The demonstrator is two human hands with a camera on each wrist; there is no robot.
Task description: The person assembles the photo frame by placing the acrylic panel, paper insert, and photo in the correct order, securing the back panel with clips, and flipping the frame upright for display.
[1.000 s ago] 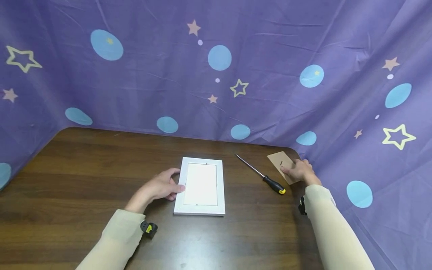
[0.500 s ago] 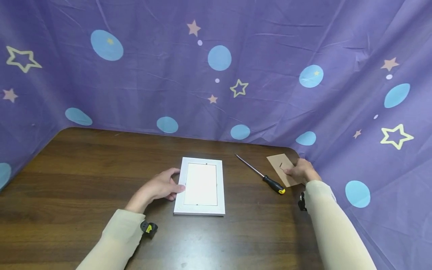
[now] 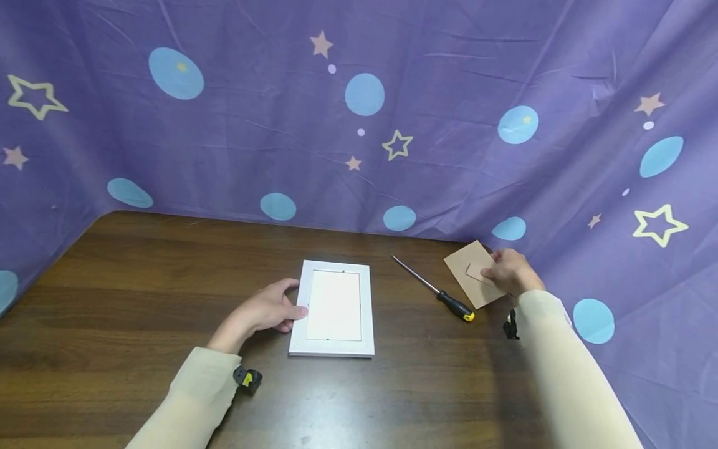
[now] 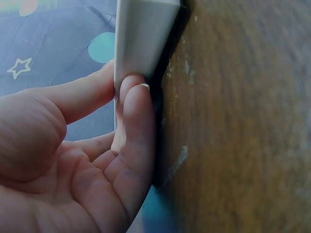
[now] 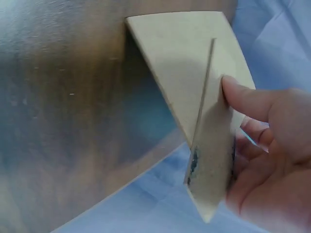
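A white picture frame [image 3: 367, 312] lies flat on the table, its inner opening filled by a plain white sheet [image 3: 335, 305]. My left hand [image 3: 263, 310] grips the frame's left side, thumb on top; in the left wrist view the fingers [image 4: 139, 114] curl against its outer edge. At the table's far right corner, my right hand [image 3: 512, 272] pinches a tan backing board [image 3: 469, 262] by its right side. A narrow stand leg [image 5: 214, 128] lies along the board's face under the thumb. The board tilts, with a shadow beneath it in the right wrist view.
Between frame and board lies a screwdriver [image 3: 453, 306] with a black and yellow handle, its shaft pointing to the back left. A purple curtain [image 3: 449, 125] with stars and dots hangs along the back and right edges of the brown table [image 3: 168, 268].
My right hand has taken hold of the backing board and tilted it up, its far corner rising; the hand has shifted slightly right. The left hand and frame have stayed put.
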